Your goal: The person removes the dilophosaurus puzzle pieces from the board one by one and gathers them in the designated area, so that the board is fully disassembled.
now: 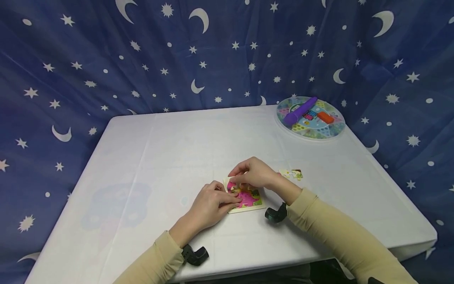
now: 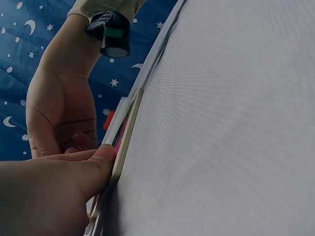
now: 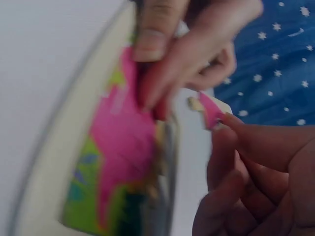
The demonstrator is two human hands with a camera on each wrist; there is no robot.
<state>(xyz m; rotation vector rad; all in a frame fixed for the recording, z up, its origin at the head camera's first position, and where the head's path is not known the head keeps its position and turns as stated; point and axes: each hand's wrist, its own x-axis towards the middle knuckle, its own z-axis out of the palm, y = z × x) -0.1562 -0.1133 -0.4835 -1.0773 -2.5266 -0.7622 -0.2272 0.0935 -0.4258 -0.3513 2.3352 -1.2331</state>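
Observation:
A small jigsaw puzzle board (image 1: 249, 209) with a pale frame lies on the white table, showing a pink animal on green. My left hand (image 1: 209, 203) rests at its left side; in the right wrist view, its thumb and fingertips press on the pink part. Over the board's upper edge, my right hand (image 1: 257, 173) pinches a puzzle piece (image 3: 211, 110) between thumb and forefinger. That piece is pink and cream, and held up off the board. Part of the picture is covered by my hands.
Loose puzzle pieces (image 1: 297, 174) lie just beyond my right wrist. At the back right corner stands a round patterned tray (image 1: 308, 135) bearing a purple stick with a thicker end (image 1: 299, 112) and an orange block (image 1: 325, 117). A starry blue curtain (image 1: 220, 51) hangs behind the table.

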